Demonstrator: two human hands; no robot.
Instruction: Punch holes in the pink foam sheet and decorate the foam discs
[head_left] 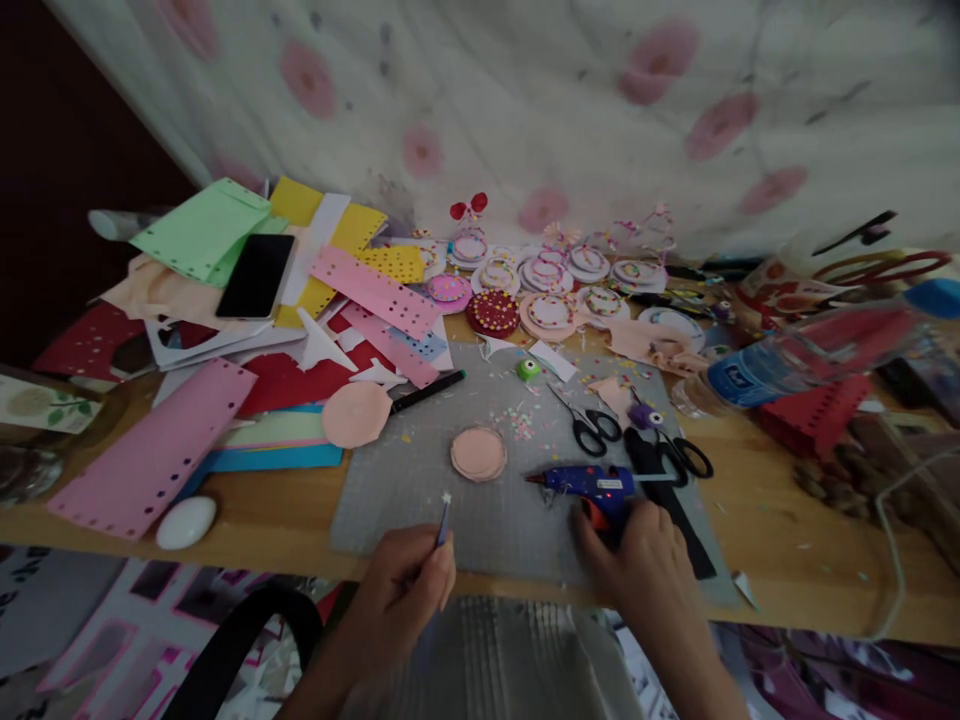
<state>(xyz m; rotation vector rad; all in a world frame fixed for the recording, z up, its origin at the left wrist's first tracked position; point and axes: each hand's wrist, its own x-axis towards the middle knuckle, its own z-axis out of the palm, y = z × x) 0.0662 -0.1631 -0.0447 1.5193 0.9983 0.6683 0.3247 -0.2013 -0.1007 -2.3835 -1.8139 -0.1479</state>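
My left hand pinches a pair of slim tweezers, with a tiny white piece at their tip. Beyond the tip, a round peach disc lies flat on the grey cutting mat. My right hand is closed around the handle of a blue hot glue gun. The gun lies on its side with its nozzle pointing left, toward the disc. A small red light shows on its body. Tiny coloured bits are scattered behind the disc.
Two pairs of scissors lie right of the disc. Several decorated paper discs line the back. Coloured paper sheets and a phone are piled left. A plastic bottle leans at right, and a white egg-shaped object lies front left.
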